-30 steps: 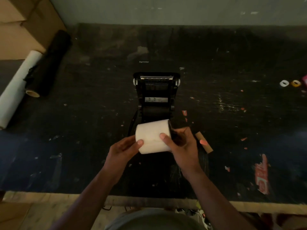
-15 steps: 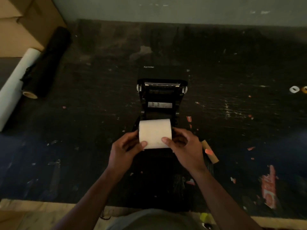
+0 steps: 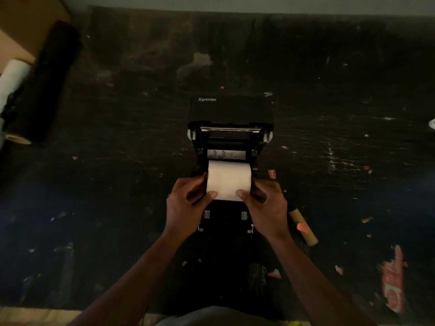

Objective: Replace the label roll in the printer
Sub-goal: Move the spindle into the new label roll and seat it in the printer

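Note:
A black Xprinter label printer (image 3: 231, 135) stands open in the middle of the dark table, its lid tilted back. A white label roll (image 3: 227, 178) lies across the printer's open bay. My left hand (image 3: 186, 205) grips the roll's left end and my right hand (image 3: 266, 205) grips its right end, thumbs on the front face. An empty brown cardboard core (image 3: 303, 228) lies on the table just right of my right hand.
A black roll (image 3: 50, 83) and a white roll (image 3: 10, 83) lie at the far left by cardboard boxes (image 3: 26, 22). Red and white label scraps (image 3: 393, 278) are stuck to the black table (image 3: 117, 184), mostly on the right side.
Both hands have carried the label roll forward and down from above the printer's front into the open bay. The view has tilted down towards the printer.

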Demonstrator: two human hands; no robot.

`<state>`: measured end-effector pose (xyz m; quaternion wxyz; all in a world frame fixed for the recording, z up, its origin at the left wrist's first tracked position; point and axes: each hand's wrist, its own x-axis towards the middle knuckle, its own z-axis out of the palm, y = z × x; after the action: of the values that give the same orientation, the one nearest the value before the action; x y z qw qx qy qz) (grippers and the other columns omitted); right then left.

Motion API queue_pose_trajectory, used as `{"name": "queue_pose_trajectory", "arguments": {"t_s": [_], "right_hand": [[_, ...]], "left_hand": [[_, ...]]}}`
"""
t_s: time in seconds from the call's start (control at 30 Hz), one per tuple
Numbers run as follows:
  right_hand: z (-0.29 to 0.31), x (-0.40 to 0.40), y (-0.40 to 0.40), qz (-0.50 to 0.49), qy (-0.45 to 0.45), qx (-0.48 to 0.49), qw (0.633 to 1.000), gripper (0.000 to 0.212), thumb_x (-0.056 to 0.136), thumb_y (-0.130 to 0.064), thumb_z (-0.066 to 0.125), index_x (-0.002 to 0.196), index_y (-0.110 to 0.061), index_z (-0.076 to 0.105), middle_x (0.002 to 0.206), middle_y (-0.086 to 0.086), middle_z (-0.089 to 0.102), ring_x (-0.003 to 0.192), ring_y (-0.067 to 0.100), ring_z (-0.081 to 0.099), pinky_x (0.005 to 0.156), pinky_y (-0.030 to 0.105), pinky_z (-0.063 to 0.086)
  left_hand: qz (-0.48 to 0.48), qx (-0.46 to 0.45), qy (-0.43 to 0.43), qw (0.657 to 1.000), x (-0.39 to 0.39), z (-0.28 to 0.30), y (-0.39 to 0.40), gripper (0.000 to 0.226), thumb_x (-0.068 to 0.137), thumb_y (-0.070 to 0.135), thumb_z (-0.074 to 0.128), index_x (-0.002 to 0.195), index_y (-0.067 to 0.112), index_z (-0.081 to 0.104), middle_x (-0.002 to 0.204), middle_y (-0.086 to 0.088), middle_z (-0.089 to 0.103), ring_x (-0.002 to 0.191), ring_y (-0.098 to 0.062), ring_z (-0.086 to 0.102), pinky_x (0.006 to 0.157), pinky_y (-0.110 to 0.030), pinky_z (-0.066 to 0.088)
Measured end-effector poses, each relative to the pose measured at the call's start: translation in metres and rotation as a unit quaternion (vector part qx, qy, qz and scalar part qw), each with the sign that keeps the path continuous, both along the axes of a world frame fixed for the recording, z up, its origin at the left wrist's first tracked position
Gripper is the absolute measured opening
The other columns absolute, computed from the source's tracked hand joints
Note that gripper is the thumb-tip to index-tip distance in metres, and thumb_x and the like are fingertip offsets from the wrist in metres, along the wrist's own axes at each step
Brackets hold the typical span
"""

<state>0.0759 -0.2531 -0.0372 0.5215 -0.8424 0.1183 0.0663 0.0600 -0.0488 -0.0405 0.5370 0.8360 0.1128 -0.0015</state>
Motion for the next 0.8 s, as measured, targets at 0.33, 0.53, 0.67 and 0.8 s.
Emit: {"name": "queue_pose_trajectory", "arguments": {"t_s": [0.33, 0.53, 0.67, 0.8], "right_hand": [[-0.003, 0.008, 0.000, 0.006, -0.009, -0.018, 1.000, 0.046, 0.085, -0.017, 0.084, 0.128, -0.004, 0.071, 0.128, 0.009, 0.057, 0.093, 0.003, 0.065, 0.075, -0.006, 0.044], [-0.004, 0.010, 0.001, 0.009, -0.013, -0.020, 1.000, 0.045, 0.085, -0.019, 0.084, 0.127, -0.006, 0.071, 0.128, 0.012, 0.063, 0.099, 0.009, 0.071, 0.079, 0.000, 0.050], [-0.006, 0.006, 0.003, 0.003, -0.011, -0.026, 1.000, 0.045, 0.085, -0.018, 0.085, 0.126, -0.005, 0.072, 0.125, 0.012, 0.065, 0.092, 0.005, 0.070, 0.075, -0.002, 0.048], [-0.009, 0.002, 0.007, -0.010, -0.019, -0.030, 0.999, 0.041, 0.086, -0.013, 0.083, 0.124, -0.004, 0.073, 0.125, 0.013, 0.061, 0.097, 0.016, 0.073, 0.077, -0.002, 0.049]], "left_hand": [[0.002, 0.005, 0.004, 1.000, 0.005, -0.012, 0.001, 0.051, 0.085, 0.022, 0.085, 0.133, 0.015, 0.068, 0.125, 0.000, 0.067, 0.104, 0.002, 0.072, 0.086, -0.019, 0.061], [-0.012, 0.012, 0.008, 1.000, 0.007, -0.008, 0.002, 0.050, 0.087, 0.021, 0.083, 0.134, 0.016, 0.066, 0.128, -0.002, 0.066, 0.105, -0.006, 0.073, 0.089, -0.023, 0.061], [-0.029, 0.028, 0.012, 0.999, 0.007, -0.012, 0.006, 0.050, 0.086, 0.019, 0.083, 0.133, 0.017, 0.066, 0.127, 0.000, 0.064, 0.102, -0.001, 0.072, 0.087, -0.016, 0.059], [-0.033, 0.060, 0.020, 0.997, 0.004, -0.019, 0.005, 0.051, 0.088, 0.020, 0.082, 0.135, 0.013, 0.066, 0.126, 0.002, 0.059, 0.101, -0.005, 0.071, 0.088, -0.016, 0.059]]}}
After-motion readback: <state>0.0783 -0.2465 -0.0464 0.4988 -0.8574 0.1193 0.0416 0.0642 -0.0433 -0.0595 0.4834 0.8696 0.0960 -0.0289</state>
